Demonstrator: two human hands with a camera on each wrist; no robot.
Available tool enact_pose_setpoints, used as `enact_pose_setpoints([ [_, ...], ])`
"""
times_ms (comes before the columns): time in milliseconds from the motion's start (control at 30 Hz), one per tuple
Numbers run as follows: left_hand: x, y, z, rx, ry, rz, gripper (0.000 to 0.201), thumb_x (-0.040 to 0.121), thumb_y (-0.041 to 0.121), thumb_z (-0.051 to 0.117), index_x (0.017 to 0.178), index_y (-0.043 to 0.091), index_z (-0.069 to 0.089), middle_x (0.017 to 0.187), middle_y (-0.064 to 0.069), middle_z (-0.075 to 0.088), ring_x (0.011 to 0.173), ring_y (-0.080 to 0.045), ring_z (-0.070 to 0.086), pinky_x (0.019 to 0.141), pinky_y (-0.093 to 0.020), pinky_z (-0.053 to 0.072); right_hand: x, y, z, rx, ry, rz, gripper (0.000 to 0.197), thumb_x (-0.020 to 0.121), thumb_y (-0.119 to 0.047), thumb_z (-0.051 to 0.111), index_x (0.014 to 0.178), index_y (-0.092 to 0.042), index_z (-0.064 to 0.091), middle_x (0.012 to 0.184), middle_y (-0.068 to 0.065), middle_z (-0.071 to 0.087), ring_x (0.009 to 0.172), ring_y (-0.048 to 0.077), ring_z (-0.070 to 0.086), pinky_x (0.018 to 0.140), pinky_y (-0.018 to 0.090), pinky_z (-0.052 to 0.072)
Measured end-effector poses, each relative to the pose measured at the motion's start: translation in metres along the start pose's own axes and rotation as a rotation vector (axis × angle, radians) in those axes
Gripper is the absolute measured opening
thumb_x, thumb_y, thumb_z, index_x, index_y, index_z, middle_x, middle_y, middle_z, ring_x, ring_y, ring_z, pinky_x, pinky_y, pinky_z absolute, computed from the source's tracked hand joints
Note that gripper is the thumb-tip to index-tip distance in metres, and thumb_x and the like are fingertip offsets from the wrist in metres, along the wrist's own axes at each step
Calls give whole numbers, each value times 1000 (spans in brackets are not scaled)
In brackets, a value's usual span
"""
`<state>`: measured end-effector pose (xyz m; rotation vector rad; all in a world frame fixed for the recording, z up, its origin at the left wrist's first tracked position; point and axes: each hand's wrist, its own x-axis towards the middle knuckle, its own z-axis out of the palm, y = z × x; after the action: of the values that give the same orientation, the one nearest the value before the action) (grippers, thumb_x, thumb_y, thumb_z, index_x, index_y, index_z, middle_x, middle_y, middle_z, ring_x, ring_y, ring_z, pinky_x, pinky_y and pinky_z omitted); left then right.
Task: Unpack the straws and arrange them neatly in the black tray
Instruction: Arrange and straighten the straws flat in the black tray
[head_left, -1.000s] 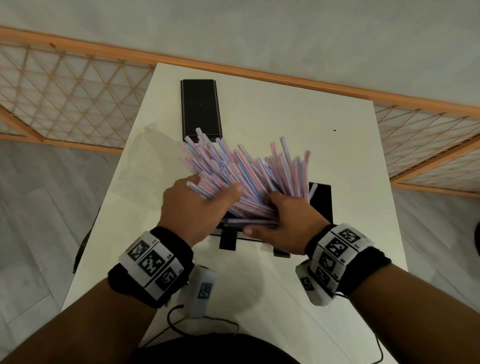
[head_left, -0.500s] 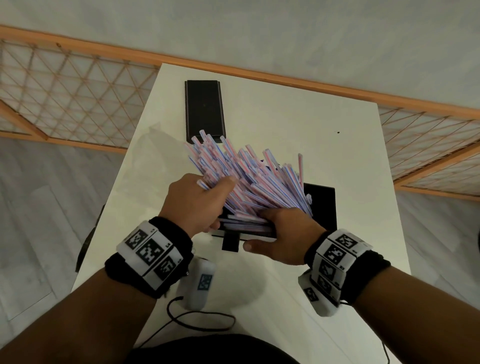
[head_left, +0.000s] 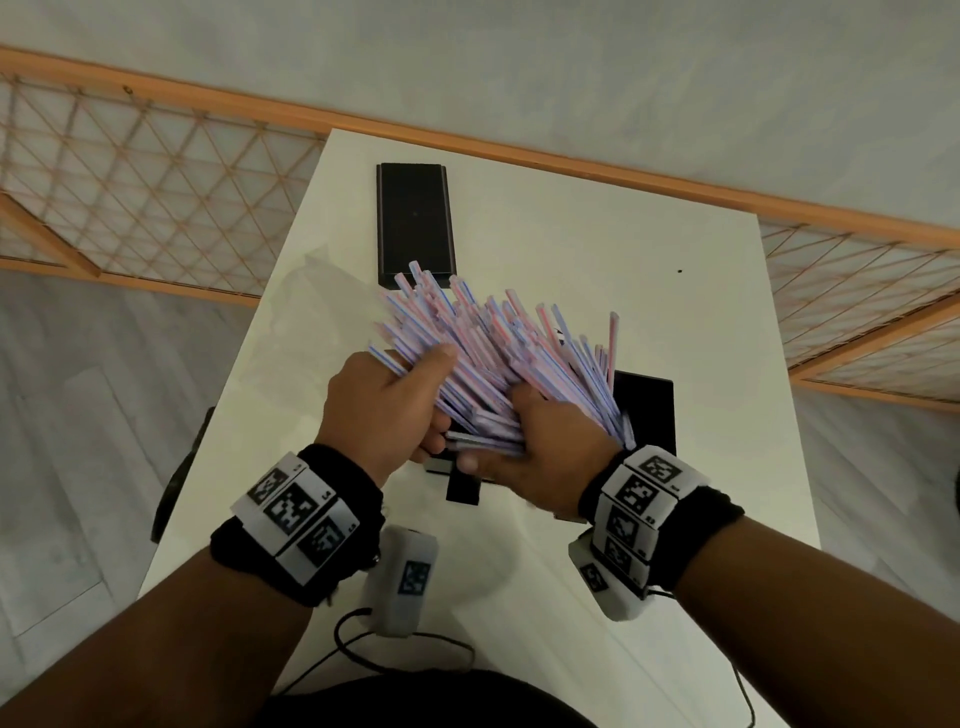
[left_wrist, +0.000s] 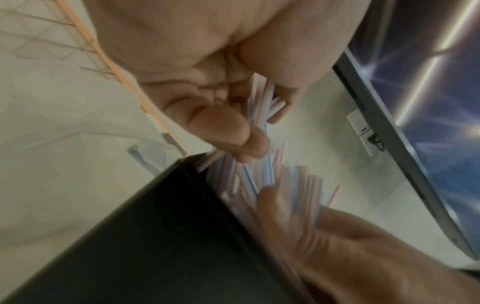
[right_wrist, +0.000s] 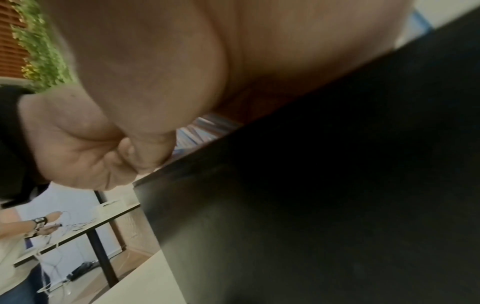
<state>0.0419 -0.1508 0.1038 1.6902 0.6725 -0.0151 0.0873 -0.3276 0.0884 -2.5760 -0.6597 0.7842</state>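
Observation:
A big fanned bundle of pink, blue and white striped straws (head_left: 498, 353) stands slanted over the black tray (head_left: 647, 410) near the table's middle. My left hand (head_left: 384, 410) grips the bundle's left side, thumb over the straws. My right hand (head_left: 540, 447) clasps the lower ends from the right, thumb along the bottom. In the left wrist view my left hand (left_wrist: 233, 115) curls round several straws (left_wrist: 262, 164) above the tray wall (left_wrist: 182, 226). The right wrist view shows my right hand (right_wrist: 145, 131) at the tray's edge (right_wrist: 311, 185), with a few straws (right_wrist: 202, 131) peeking out.
A second long black tray or lid (head_left: 414, 223) lies at the far left of the white table (head_left: 597, 249). Wooden lattice railings (head_left: 130, 192) flank the table. A cable (head_left: 405, 644) trails near the front edge. Another person's arm (right_wrist: 39, 224) works at a distant table.
The straw bundle has tightened and shifted a little right over the tray. Both hands have drawn closer together round its lower ends.

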Motion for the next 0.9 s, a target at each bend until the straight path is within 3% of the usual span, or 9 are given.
enact_pose_setpoints([
  [167,-5,-5,-5,47,-64,34,52,86,53,74,71,4,68,56,-16,64,42,-24,59,44,-28,46,-6,8,-1,-51,-4,3,63,81,-76,54,115,-25,43,95,-7,53,101,25,61,76,26,40],
  [267,-3,-5,-17,229,-274,159,36,80,47,83,72,14,74,58,-5,64,48,-15,59,47,-27,48,-21,10,-4,-109,98,-28,75,76,-71,63,132,-23,44,122,-2,58,115,23,56,90,37,51],
  [333,3,-9,-23,398,-380,244,26,78,42,86,79,19,76,66,1,69,58,-10,63,55,-30,53,-31,14,-5,-144,193,-83,67,76,-62,66,126,-19,50,117,0,57,109,26,57,87,37,52],
  [400,9,-14,-21,472,-312,293,25,81,41,82,76,17,75,70,2,72,66,-10,67,63,-31,55,-41,20,-5,-173,178,-45,57,76,-60,67,115,-20,54,109,0,59,103,27,59,84,36,52],
  [500,10,-19,-11,457,-124,292,39,86,38,77,59,15,63,57,4,63,56,-5,61,53,-12,41,-41,27,2,-284,28,128,67,76,-69,60,126,-25,49,121,-1,59,114,26,56,96,38,49],
  [600,6,-22,-2,390,-38,282,38,84,43,80,56,22,64,50,11,63,54,-1,63,49,-10,40,-31,23,5,-197,-61,120,64,76,-67,60,125,-28,50,121,-4,60,113,23,58,95,37,50],
  [700,8,-24,-4,377,-126,275,38,77,44,86,59,15,69,52,9,65,52,-4,63,48,-15,44,-20,16,2,-29,-79,68,48,77,-55,70,113,-26,55,107,-5,64,100,20,61,89,34,52],
  [767,10,-25,-9,437,-225,289,43,74,38,89,55,11,61,48,9,58,47,-4,54,46,-15,41,-13,13,-2,-37,-121,86,51,77,-56,71,112,-24,55,105,-4,65,97,20,62,87,35,53],
  [900,9,-24,-12,405,-208,245,51,85,45,79,60,5,58,52,0,56,49,-11,52,50,-20,40,-5,10,-2,-125,-198,73,56,76,-60,71,118,-25,60,105,-6,59,100,19,58,88,31,49],
])
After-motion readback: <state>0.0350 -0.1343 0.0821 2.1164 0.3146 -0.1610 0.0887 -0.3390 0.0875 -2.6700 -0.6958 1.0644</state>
